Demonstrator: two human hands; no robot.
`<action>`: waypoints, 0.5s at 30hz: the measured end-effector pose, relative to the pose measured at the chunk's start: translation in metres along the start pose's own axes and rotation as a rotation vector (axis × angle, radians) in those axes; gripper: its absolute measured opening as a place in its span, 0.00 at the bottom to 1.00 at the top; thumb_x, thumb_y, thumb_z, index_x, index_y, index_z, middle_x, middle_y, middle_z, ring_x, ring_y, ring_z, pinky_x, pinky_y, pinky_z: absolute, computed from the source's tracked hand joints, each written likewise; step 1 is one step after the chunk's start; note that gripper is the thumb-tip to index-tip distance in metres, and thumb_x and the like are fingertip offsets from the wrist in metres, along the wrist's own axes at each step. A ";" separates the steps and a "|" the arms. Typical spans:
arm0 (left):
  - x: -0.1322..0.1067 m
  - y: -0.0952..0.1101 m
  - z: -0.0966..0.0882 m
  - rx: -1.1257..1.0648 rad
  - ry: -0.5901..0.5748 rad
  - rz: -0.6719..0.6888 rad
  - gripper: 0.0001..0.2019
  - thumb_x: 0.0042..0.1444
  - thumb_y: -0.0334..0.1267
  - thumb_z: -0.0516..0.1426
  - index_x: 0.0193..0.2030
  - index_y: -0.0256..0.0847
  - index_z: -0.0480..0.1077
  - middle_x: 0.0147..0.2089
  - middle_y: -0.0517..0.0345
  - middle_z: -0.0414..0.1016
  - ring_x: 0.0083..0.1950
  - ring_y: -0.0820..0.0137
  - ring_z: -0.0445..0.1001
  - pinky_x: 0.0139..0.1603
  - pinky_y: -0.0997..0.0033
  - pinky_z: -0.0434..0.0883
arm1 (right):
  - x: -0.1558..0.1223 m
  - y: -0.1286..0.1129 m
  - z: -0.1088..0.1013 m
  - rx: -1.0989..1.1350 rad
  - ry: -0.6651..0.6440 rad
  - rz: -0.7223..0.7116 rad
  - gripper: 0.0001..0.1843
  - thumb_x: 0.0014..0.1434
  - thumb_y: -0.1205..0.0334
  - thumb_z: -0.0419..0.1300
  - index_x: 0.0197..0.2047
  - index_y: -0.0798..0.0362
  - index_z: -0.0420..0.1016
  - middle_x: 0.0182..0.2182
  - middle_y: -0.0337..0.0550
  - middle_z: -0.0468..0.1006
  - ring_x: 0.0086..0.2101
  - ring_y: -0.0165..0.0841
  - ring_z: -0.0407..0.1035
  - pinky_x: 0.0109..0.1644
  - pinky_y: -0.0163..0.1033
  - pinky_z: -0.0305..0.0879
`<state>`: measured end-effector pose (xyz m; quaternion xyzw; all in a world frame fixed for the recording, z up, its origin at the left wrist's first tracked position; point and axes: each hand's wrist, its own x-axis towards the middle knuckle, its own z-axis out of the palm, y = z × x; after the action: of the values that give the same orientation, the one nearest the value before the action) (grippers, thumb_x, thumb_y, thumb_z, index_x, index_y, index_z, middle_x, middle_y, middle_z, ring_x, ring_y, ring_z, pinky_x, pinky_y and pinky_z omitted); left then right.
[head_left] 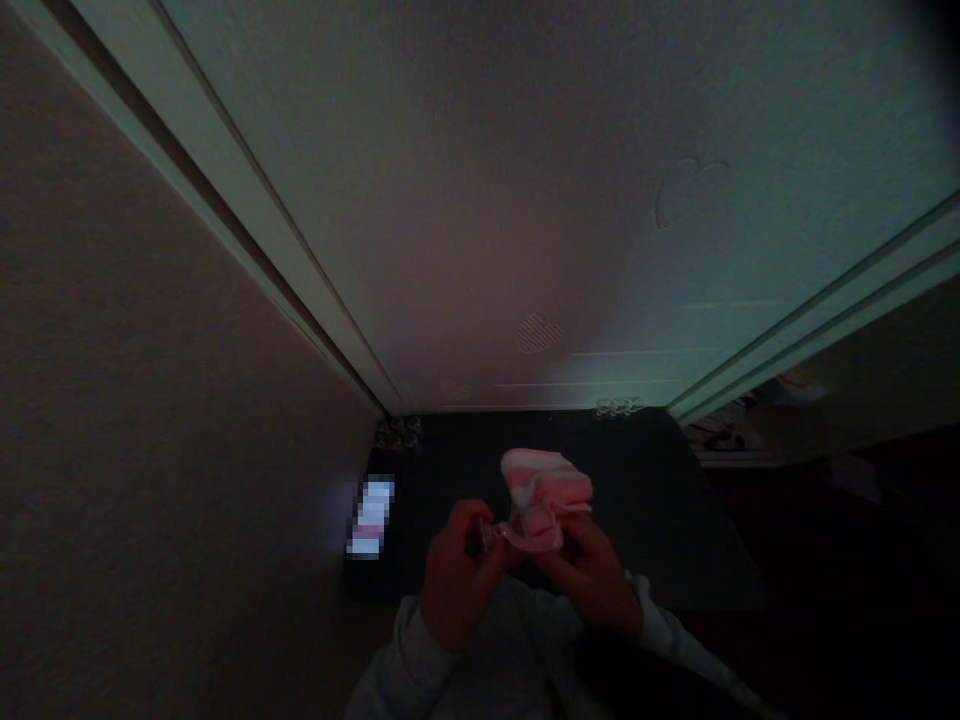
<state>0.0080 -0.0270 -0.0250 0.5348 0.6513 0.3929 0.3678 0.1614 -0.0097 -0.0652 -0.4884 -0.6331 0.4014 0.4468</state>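
Starting on the left, there's a plain, dim brownish wall [150,420]; right beside it, on the near left of a dark, flat, round-cornered tabletop [660,510], lies a glowing, pixelated rectangular screen [371,515]; a cluster of small, shiny clear pieces [397,432] sits in the far left corner. Moving right, the left hand [454,580] has its thumb and forefinger pinched together on a small, crinkly clear piece [489,535]; it's pretty dark in here, so that bit could be part of the cloth or something separate, can't tell. Just right of that, above the near middle of the tabletop, is a soft pink-and-white striped cloth [551,485], bunched at its near end and flopping up and over toward the far side; the right hand [589,570] has its thumb and fingers clamped on its near right edge. Behind it all stands a pale flat panel with embossed hearts [480,220]; a second clear cluster [619,407] sits along its foot, right of centre; farther right, there's some shadowy clutter on a low shelf [727,430].
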 end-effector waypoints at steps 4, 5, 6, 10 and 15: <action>0.000 0.002 0.001 0.113 0.066 0.047 0.02 0.47 0.32 0.53 0.27 0.42 0.63 0.20 0.68 0.61 0.22 0.73 0.63 0.23 0.76 0.59 | 0.000 -0.002 0.002 0.005 -0.042 -0.014 0.08 0.49 0.58 0.62 0.31 0.53 0.78 0.29 0.47 0.81 0.29 0.37 0.74 0.33 0.40 0.70; 0.000 0.001 0.001 0.145 0.081 0.060 0.02 0.48 0.32 0.53 0.26 0.42 0.63 0.20 0.67 0.62 0.22 0.73 0.63 0.23 0.76 0.59 | 0.000 -0.002 0.002 0.002 -0.050 -0.023 0.08 0.49 0.58 0.62 0.31 0.53 0.78 0.29 0.47 0.81 0.30 0.37 0.74 0.34 0.40 0.70; 0.000 0.000 0.001 0.173 0.093 0.068 0.02 0.48 0.32 0.53 0.27 0.42 0.64 0.20 0.67 0.62 0.22 0.73 0.64 0.23 0.76 0.59 | 0.000 -0.003 0.002 -0.005 -0.059 -0.034 0.08 0.49 0.58 0.63 0.31 0.53 0.79 0.29 0.46 0.81 0.30 0.37 0.74 0.34 0.40 0.70; -0.002 -0.004 0.000 0.200 0.068 0.045 0.07 0.48 0.31 0.53 0.35 0.42 0.68 0.20 0.67 0.66 0.21 0.72 0.67 0.23 0.76 0.61 | 0.001 -0.003 0.001 -0.016 -0.069 -0.067 0.08 0.48 0.57 0.63 0.30 0.52 0.79 0.28 0.46 0.81 0.28 0.36 0.73 0.33 0.39 0.70; -0.002 -0.009 -0.002 0.141 0.000 0.100 0.14 0.52 0.34 0.55 0.46 0.40 0.67 0.30 0.59 0.76 0.30 0.68 0.74 0.33 0.72 0.69 | 0.002 0.004 0.001 0.029 -0.021 0.017 0.07 0.49 0.59 0.62 0.31 0.53 0.78 0.29 0.46 0.79 0.31 0.38 0.72 0.35 0.40 0.69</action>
<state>0.0029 -0.0307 -0.0327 0.5912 0.6501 0.3639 0.3090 0.1617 -0.0071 -0.0693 -0.4828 -0.6277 0.4196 0.4438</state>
